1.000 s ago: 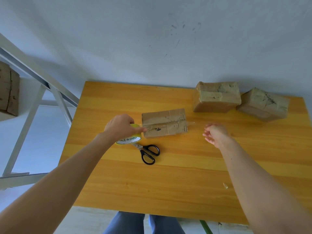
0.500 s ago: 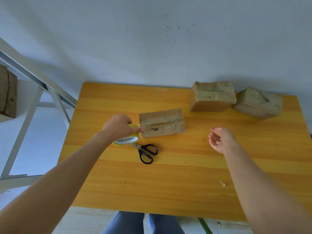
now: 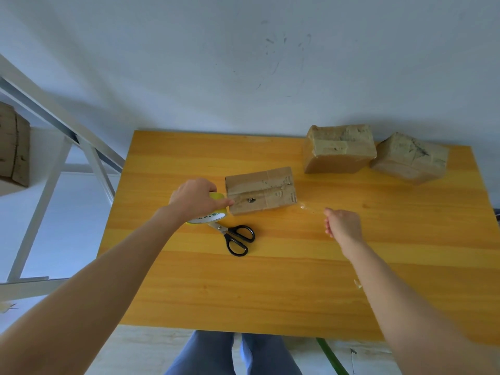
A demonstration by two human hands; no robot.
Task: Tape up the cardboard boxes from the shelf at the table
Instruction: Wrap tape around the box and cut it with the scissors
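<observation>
A flat cardboard box (image 3: 261,189) lies mid-table on the yellow wooden table (image 3: 270,288). My left hand (image 3: 196,198) grips a yellow-green tape roll (image 3: 213,213) at the box's left end, and its index finger presses on that end. Clear tape runs along the box's middle seam, and a loose tape strip (image 3: 311,208) sticks out past the right end. My right hand (image 3: 342,226) has its fingers curled, with the fingertips pinching the strip's far end.
Black-handled scissors (image 3: 238,238) lie just in front of the tape roll. Two taped boxes (image 3: 339,148) (image 3: 410,158) stand at the back right by the wall. A white shelf frame (image 3: 54,117) with a cardboard box (image 3: 13,144) stands left of the table.
My right hand, which had drawn back open from the box, has come back to the loose tape end right of the box and closed on it. The left hand has stayed on the roll.
</observation>
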